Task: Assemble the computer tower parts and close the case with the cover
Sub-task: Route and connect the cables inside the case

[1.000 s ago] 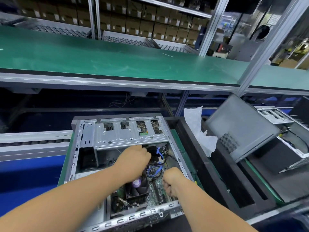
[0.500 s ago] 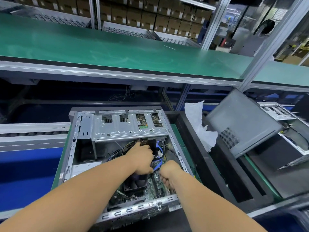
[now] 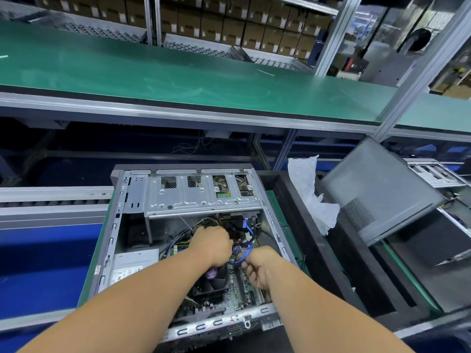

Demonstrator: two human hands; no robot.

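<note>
Fingers (image 3: 248, 272) amid blue cables (image 3: 246, 253), cover (image 3: 377, 189) aside

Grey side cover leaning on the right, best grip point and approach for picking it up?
Judging by its pose, grip the side cover by its raised upper-left edge, coming from the left, above the black tray. The panel is thin and flat, tilted, with its lower end resting low on the right. That raised edge stands free; the white plastic bag lies just beside it.
</note>
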